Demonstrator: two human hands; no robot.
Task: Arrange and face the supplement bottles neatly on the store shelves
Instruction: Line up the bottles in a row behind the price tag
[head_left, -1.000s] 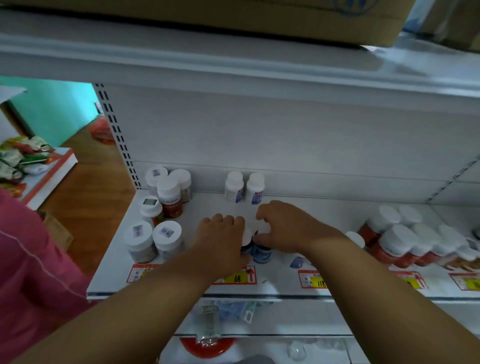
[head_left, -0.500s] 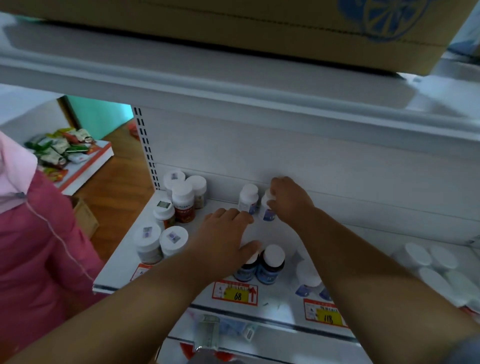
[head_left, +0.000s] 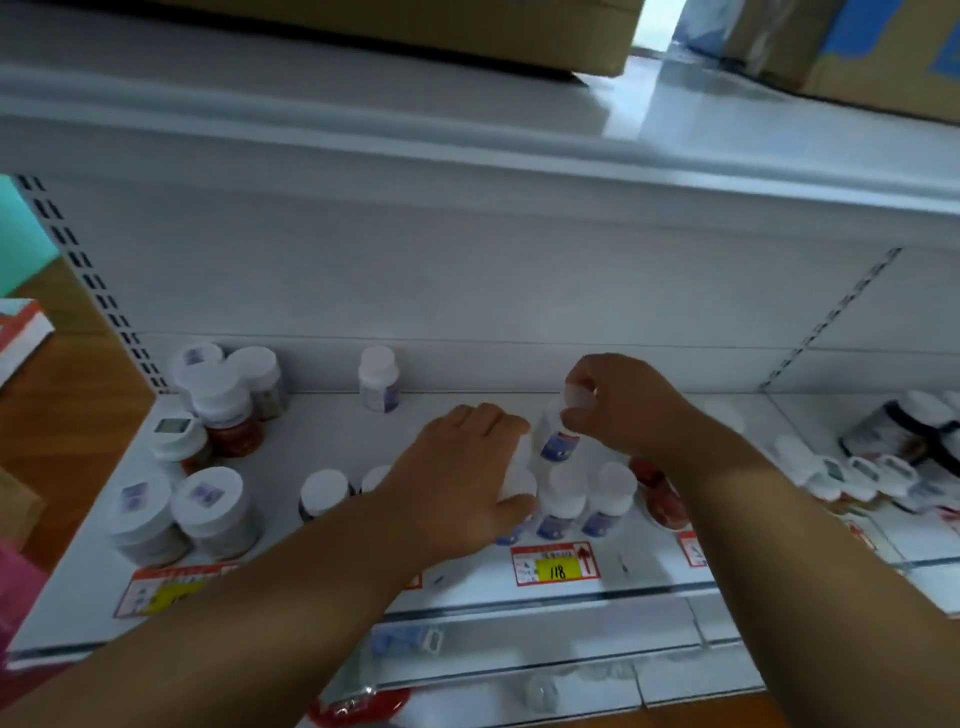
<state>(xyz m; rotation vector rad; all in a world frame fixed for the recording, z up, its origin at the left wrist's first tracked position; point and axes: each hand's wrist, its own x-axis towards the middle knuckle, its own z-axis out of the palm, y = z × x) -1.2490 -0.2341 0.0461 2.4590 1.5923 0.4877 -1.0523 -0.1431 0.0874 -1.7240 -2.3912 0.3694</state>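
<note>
My right hand (head_left: 618, 405) grips a small white bottle with a blue label (head_left: 558, 441) by its cap, above the white shelf (head_left: 332, 447). My left hand (head_left: 462, 467) rests over another white-capped bottle (head_left: 517, 480) at the front row. Two more blue-label bottles (head_left: 563, 504) (head_left: 608, 499) stand just right of it, above the yellow 118 price tag (head_left: 557, 570). One blue-label bottle (head_left: 379, 379) stands alone at the back wall. Two dark bottles with white caps (head_left: 324, 493) stand left of my left wrist.
Brown and red bottles (head_left: 228, 410) cluster at the back left, and two wide white-lidded jars (head_left: 213, 512) stand at the front left. A red bottle (head_left: 657, 493) lies behind my right forearm. More white-capped bottles (head_left: 852, 478) fill the right bay. Cardboard boxes (head_left: 857, 47) sit on the top shelf.
My right hand took a blue-label bottle from the back wall and carried it forward and right. My left hand shifted right onto the front-row bottles. The camera view swung right.
</note>
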